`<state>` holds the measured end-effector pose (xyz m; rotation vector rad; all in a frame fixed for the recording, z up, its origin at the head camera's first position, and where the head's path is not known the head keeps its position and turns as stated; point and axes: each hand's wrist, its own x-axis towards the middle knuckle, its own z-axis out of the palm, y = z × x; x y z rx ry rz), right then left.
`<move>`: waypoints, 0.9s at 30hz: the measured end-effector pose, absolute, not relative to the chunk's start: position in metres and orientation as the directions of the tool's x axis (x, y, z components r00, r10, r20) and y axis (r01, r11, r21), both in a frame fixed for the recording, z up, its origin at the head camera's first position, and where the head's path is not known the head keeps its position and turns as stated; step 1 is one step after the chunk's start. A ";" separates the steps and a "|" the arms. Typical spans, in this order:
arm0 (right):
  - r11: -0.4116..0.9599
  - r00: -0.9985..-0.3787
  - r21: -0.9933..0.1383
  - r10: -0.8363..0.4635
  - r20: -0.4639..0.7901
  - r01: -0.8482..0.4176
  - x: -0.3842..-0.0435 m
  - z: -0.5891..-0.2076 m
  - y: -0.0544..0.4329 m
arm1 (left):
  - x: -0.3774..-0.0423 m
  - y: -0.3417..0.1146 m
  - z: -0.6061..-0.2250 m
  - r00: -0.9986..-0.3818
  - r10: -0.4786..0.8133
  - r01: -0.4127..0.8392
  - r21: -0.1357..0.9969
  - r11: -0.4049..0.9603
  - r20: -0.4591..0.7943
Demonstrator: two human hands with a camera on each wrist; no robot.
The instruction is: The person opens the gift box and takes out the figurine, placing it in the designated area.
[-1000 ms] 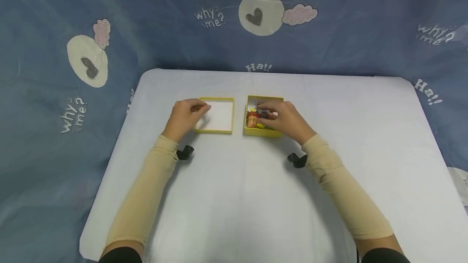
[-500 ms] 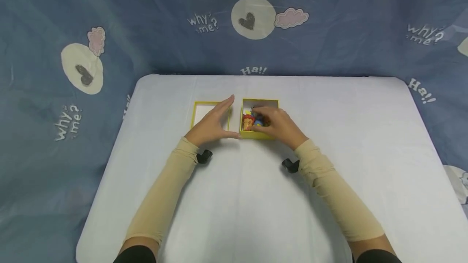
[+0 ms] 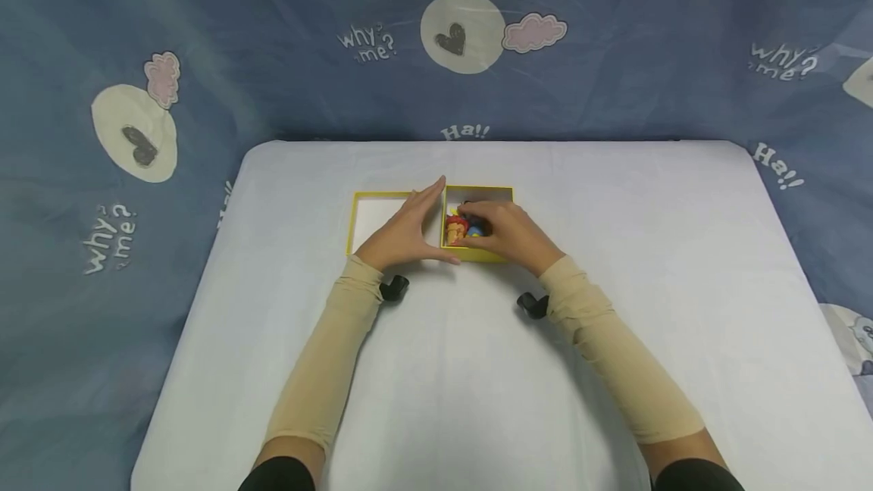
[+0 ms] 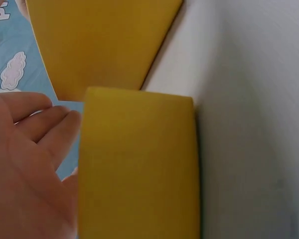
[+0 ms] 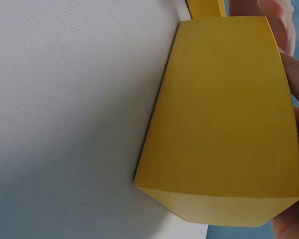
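1. Yellow card, by its look, forms the box, standing uncovered on the white table.
2. Contents noted: at the left side of the box, a red-and-tan figure, its long axis seeming to run from the far wall toward the near one. Just right of it shows a blue item, partly hidden by the fingers.
3. Right hand: over the box, fingers at the far side and thumb at the near side, all bent toward the contents. Whether it pinches anything I cannot tell from here.
4. Left hand: spread, thumb well apart from the extended fingers, framing the left side of the box. Contact with the wall cannot be confirmed.
5. Governing relation: the red-and-tan figure lies between the two palms, left of the right palm and right of the left. The right hand's tips are just beside it, and the gap from thumb to fingers appears to follow the figure's length.
6. Also recorded: a shallow yellow-rimmed tray, white inside, lies just left of the box, partly covered from view by the left hand.
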<state>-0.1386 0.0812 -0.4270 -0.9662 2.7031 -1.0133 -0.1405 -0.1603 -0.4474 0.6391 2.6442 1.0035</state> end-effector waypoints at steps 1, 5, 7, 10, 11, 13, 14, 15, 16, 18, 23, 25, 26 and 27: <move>0.576 -0.790 -0.620 -0.601 0.121 -0.532 -0.139 -0.427 0.080 | -0.141 -0.160 -0.448 -0.875 0.478 0.309 0.677 0.668 -0.073; 0.581 -0.779 -0.606 -0.618 0.107 -0.543 -0.141 -0.427 0.077 | -0.138 -0.160 -0.450 -0.886 0.448 0.254 0.681 0.687 -0.121; 0.594 -0.782 -0.593 -0.615 0.100 -0.543 -0.141 -0.427 0.076 | -0.137 -0.160 -0.450 -0.890 0.435 0.232 0.684 0.692 -0.138; 0.613 -0.789 -0.579 -0.608 0.088 -0.537 -0.143 -0.427 0.077 | -0.139 -0.158 -0.450 -0.892 0.425 0.213 0.688 0.694 -0.153; 0.621 -0.792 -0.574 -0.606 0.081 -0.534 -0.144 -0.427 0.078 | -0.140 -0.157 -0.450 -0.891 0.428 0.215 0.690 0.691 -0.152; 0.630 -0.791 -0.567 -0.608 0.068 -0.532 -0.146 -0.427 0.079 | -0.142 -0.155 -0.450 -0.889 0.434 0.221 0.692 0.687 -0.147; 0.629 -0.789 -0.566 -0.611 0.062 -0.532 -0.146 -0.427 0.080 | -0.142 -0.154 -0.450 -0.888 0.436 0.222 0.693 0.686 -0.146; 0.631 -0.788 -0.565 -0.614 0.057 -0.532 -0.147 -0.427 0.080 | -0.143 -0.154 -0.450 -0.888 0.438 0.227 0.693 0.684 -0.141; 0.631 -0.786 -0.566 -0.616 0.051 -0.531 -0.148 -0.426 0.080 | -0.143 -0.153 -0.450 -0.888 0.439 0.232 0.693 0.683 -0.136; 0.627 -0.781 -0.569 -0.623 0.044 -0.532 -0.150 -0.425 0.079 | -0.143 -0.153 -0.450 -0.891 0.435 0.236 0.688 0.686 -0.128; 0.638 -0.776 -0.563 -0.630 0.011 -0.526 -0.151 -0.421 0.077 | -0.142 -0.152 -0.448 -0.900 0.415 0.224 0.678 0.700 -0.132; 0.645 -0.776 -0.555 -0.631 0.001 -0.526 -0.151 -0.421 0.077 | -0.141 -0.151 -0.448 -0.902 0.412 0.221 0.678 0.701 -0.131; 0.645 -0.774 -0.552 -0.633 0.000 -0.528 -0.151 -0.421 0.077 | -0.141 -0.151 -0.448 -0.903 0.410 0.220 0.677 0.703 -0.132; 0.644 -0.773 -0.550 -0.634 0.004 -0.532 -0.151 -0.421 0.077 | -0.141 -0.150 -0.448 -0.902 0.412 0.224 0.677 0.701 -0.128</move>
